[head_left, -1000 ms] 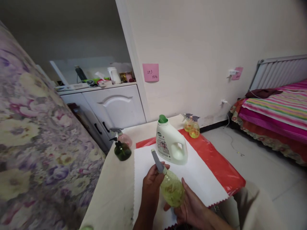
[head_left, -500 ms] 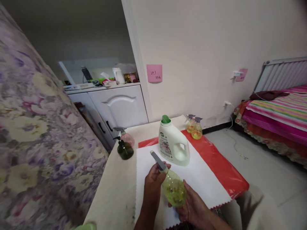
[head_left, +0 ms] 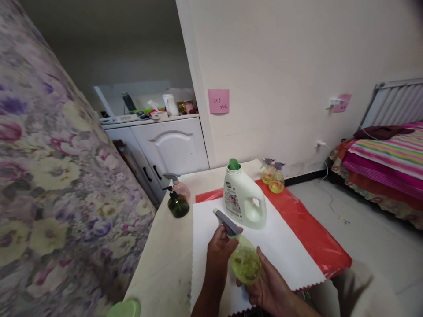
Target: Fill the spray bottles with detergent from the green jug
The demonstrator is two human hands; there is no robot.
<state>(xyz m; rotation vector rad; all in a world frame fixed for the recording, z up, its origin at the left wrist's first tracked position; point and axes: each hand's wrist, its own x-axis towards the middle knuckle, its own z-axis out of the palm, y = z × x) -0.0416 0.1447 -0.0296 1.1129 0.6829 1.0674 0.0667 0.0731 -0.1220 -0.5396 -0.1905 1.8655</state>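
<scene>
Curtain: a flowered purple and yellow cloth [head_left: 49,176] fills the left side, beside the table.
Green lid: a round green lid [head_left: 124,309] shows at the bottom edge, on the near left corner of the table [head_left: 161,268].
Dark and pink bottles: a dark green spray bottle [head_left: 177,204] stands on the bare table top with a pink spray bottle [head_left: 181,188] just behind it, touching or nearly so.
Cupboard: a white cupboard [head_left: 172,147] stands behind the table, with clutter on its top.
Left hand: the left hand [head_left: 220,251] grips the neck of the yellow spray bottle [head_left: 244,263], fingers wrapped just below its grey spray head [head_left: 226,223].
Yellow spray bottle: it is held tilted above the white cloth [head_left: 264,246], spray head pointing up and to the left.
Right hand: the right hand [head_left: 269,286] cups the round belly of the bottle from below, fingers curled around it.
Jug: a white detergent jug [head_left: 243,200] with a green cap stands upright on the white cloth, just behind the hands.
Red sheet: a red sheet [head_left: 313,246] lies under the white cloth.
Far bottles: two yellow spray bottles [head_left: 273,179] stand together at the far edge.
Bed: a striped bed [head_left: 390,154] sits at the right, well apart.
</scene>
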